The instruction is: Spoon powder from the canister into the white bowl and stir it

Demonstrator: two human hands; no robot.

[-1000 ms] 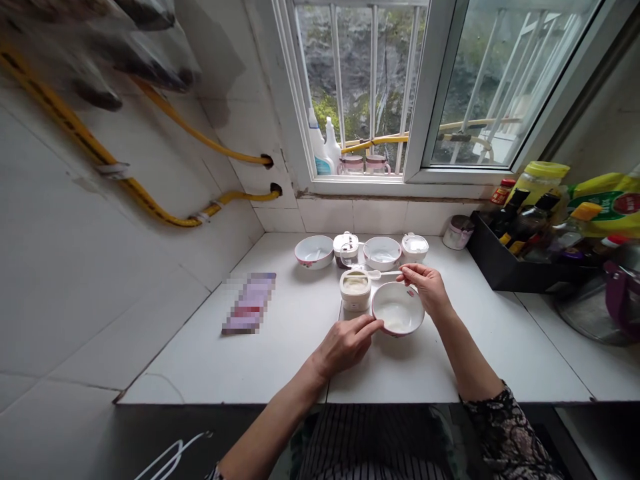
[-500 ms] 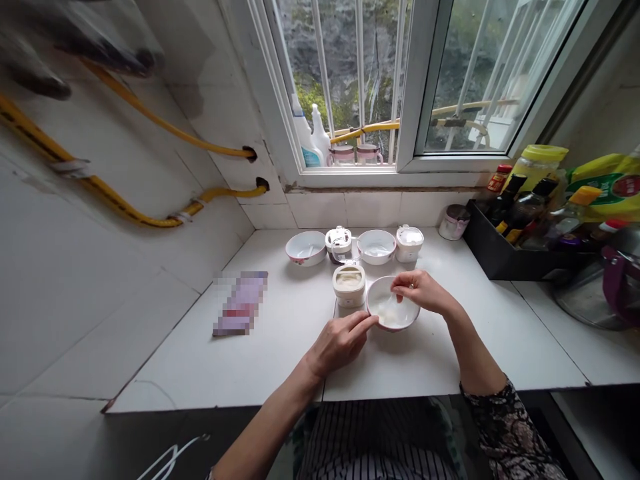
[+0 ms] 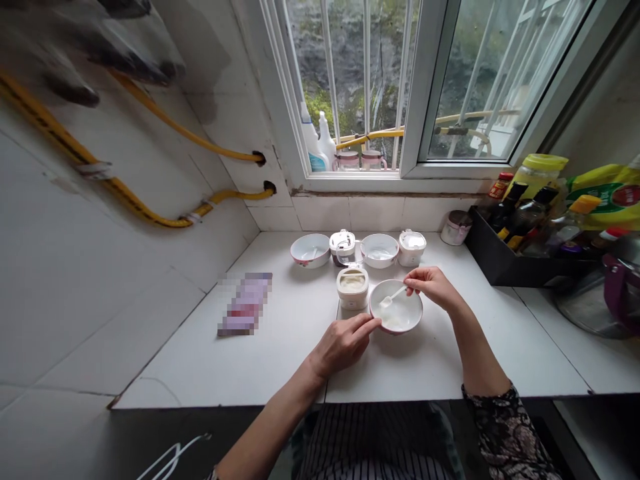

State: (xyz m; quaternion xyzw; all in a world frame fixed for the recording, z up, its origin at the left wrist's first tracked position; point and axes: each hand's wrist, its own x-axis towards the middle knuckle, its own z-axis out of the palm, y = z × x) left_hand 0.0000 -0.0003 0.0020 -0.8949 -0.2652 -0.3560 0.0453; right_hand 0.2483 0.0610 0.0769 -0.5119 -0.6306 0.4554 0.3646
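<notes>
My right hand (image 3: 434, 288) pinches the handle of a small white spoon (image 3: 393, 298), whose scoop end is inside a white bowl (image 3: 409, 315). Some pale, whitish stuff lies at the bottom of the bowl; its kind I cannot make out. At the bowl's left front rim, the fingers of my left hand (image 3: 346, 341) hold its edge, with the thumb hidden. Just left of the bowl stands a cream seasoning jar (image 3: 353, 300), lid up, with pale contents. Behind are a second seasoning jar (image 3: 343, 245) with a raised clear lid and a third, white-lidded one (image 3: 412, 249).
Two more bowls, a left one (image 3: 303, 255) and a right one (image 3: 371, 255), stand along the back. A blurred purple packet (image 3: 246, 303) lies on the left. At the right are a lidded jar (image 3: 455, 230), a black box (image 3: 493, 265) of bottles and a pot (image 3: 583, 303).
My right hand has drawn back up and right from inside the bowl, so the spoon now shows, tilted. My left hand stays at the rim. The view has shifted slightly.
</notes>
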